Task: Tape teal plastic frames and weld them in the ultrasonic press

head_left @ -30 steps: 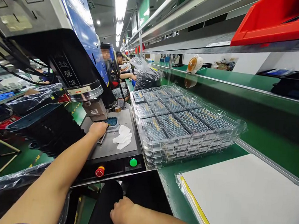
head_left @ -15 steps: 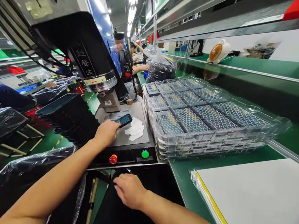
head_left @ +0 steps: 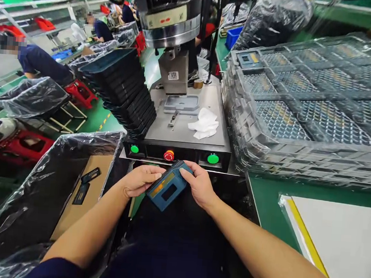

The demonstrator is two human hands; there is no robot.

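Blue casing (head_left: 168, 188) sits low in front of me, just below the welder base (head_left: 179, 132). I hold it at both ends: left hand (head_left: 138, 181) on its left edge, right hand (head_left: 201, 186) on its top right corner, fingers (head_left: 187, 173) of both closed on it. Red button (head_left: 168, 155) is just above. White cloth (head_left: 204, 124) lies on the base plate. Clear tray stack (head_left: 301, 121) stands on the tabletop (head_left: 266, 195) to the right.

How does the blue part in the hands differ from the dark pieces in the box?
The blue part sits between left hand and right hand; the dark pieces lie untouched on cardboard. The part is blue and yellow; the pieces are black. All look rectangular.
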